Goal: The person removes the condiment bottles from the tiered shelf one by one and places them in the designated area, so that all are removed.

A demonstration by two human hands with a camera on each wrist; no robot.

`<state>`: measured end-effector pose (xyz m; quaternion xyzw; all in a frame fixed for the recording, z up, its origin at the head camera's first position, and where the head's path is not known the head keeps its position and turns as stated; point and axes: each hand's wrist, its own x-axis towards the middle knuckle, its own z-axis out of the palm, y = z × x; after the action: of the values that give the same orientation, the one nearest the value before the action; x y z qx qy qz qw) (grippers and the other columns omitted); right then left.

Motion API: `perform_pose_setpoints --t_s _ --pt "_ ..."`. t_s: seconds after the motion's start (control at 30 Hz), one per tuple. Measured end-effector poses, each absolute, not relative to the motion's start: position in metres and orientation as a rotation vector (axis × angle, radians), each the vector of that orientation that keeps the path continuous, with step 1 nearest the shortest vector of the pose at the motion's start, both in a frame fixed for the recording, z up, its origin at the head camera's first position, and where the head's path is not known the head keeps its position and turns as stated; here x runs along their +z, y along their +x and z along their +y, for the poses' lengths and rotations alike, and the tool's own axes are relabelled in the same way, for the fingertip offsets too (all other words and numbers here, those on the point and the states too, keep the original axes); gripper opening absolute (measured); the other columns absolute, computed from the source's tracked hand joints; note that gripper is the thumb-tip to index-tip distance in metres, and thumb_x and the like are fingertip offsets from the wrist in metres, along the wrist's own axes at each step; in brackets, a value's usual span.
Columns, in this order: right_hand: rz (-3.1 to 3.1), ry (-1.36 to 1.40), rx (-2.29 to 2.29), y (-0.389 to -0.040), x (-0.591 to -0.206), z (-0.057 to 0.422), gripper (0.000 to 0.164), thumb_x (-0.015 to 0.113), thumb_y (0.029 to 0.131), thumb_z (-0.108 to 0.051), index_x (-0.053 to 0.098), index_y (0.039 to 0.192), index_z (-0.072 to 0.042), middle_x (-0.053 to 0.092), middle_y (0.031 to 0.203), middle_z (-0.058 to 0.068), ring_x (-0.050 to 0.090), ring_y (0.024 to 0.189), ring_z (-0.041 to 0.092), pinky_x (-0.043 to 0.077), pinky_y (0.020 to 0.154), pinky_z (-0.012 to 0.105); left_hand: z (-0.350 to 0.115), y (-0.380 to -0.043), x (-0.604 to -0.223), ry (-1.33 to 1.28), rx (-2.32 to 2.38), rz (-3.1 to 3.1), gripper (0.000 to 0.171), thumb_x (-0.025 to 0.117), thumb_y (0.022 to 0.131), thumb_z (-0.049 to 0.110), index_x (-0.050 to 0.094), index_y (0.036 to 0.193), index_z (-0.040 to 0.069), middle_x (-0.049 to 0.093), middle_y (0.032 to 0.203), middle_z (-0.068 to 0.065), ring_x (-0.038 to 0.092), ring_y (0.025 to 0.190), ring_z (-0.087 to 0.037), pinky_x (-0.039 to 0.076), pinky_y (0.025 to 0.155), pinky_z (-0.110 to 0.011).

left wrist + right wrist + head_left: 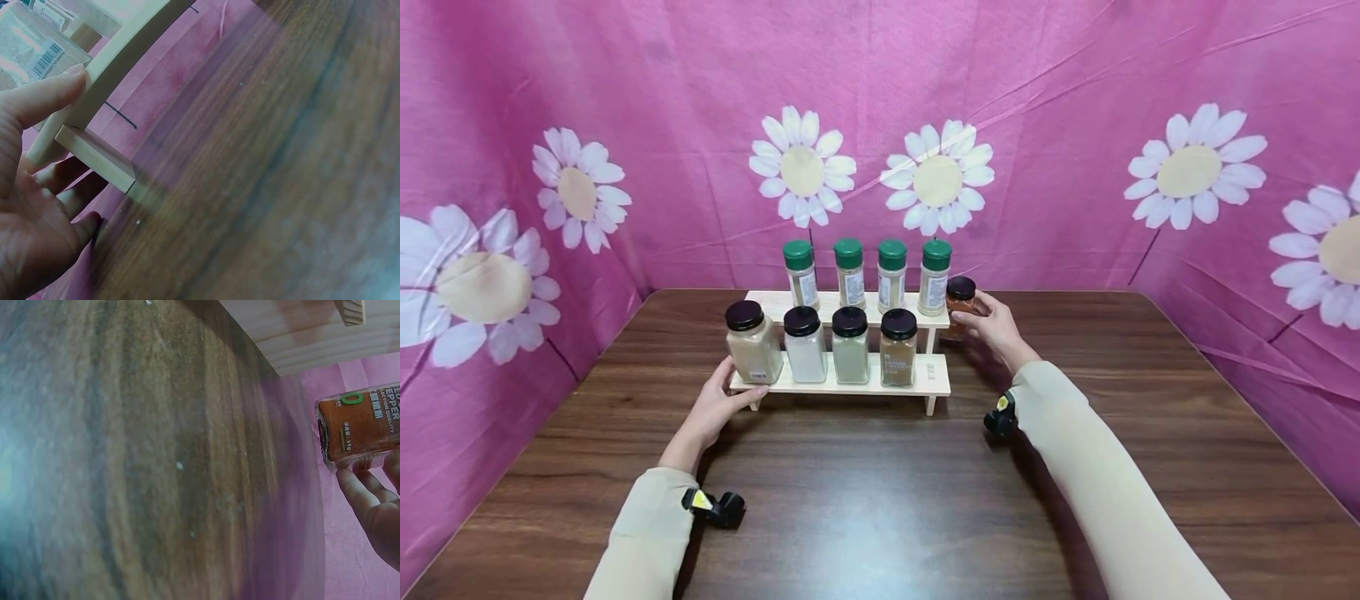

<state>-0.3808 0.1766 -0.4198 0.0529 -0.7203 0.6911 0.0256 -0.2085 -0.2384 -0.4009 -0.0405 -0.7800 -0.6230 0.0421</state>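
Observation:
My left hand (pixel 718 404) grips the left end of a two-tier wooden spice rack (pixel 850 388). In the left wrist view its thumb (pixel 50 97) lies on the lower board's front edge, with the other fingers below near the short leg. Just above it stands a large black-lidded jar (pixel 754 346) of beige powder. At the rack's right end my right hand (pixel 996 329) holds a black-lidded jar of red pepper (pixel 960 292) beside the upper tier. The right wrist view shows the jar's orange-red contents and printed label, with fingertips (pixel 356 487) against its side.
Black-lidded jars of white (pixel 807 354), pale green (pixel 850 354) and brown powder (pixel 898 354) fill out the lower tier. Several green-capped bottles (pixel 891 275) line the upper tier. The rack stands on a dark wood table (pixel 850 483), backed by a pink daisy-print cloth (pixel 1037 192).

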Motion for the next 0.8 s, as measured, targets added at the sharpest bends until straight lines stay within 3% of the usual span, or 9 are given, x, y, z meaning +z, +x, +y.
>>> perform_pose_setpoints --t_s 0.27,0.47,0.8 --pt "-2.232 0.154 2.137 -0.383 -0.421 0.174 0.062 0.074 0.067 -0.022 0.048 0.123 -0.016 0.053 0.116 0.006 0.053 0.093 0.015 0.047 0.065 0.027 -0.238 -0.208 -0.400 -0.121 -1.906 -2.389 0.068 0.063 0.077 0.005 0.025 0.133 0.005 0.035 0.127 -0.016 0.037 0.105 -0.018 0.034 0.078 -0.020" --pt "-2.279 0.141 2.177 -0.367 -0.403 0.167 0.061 0.070 0.072 -0.018 0.043 0.127 -0.014 0.050 0.120 0.008 0.052 0.095 0.013 0.045 0.070 0.028 -0.238 -0.205 -0.402 -0.101 -1.925 -2.388 0.068 0.063 0.077 0.005 0.025 0.133 0.004 0.032 0.130 -0.017 0.032 0.112 -0.023 0.030 0.084 -0.025" --pt "-2.305 0.112 2.207 -0.353 -0.384 0.157 0.056 0.061 0.080 -0.005 0.037 0.130 -0.008 0.043 0.125 0.014 0.049 0.100 0.019 0.041 0.080 0.037 -0.238 -0.206 -0.399 -0.112 -1.876 -2.404 0.066 0.063 0.077 0.006 0.027 0.132 0.004 0.039 0.124 -0.018 0.041 0.100 -0.012 0.034 0.079 -0.021"
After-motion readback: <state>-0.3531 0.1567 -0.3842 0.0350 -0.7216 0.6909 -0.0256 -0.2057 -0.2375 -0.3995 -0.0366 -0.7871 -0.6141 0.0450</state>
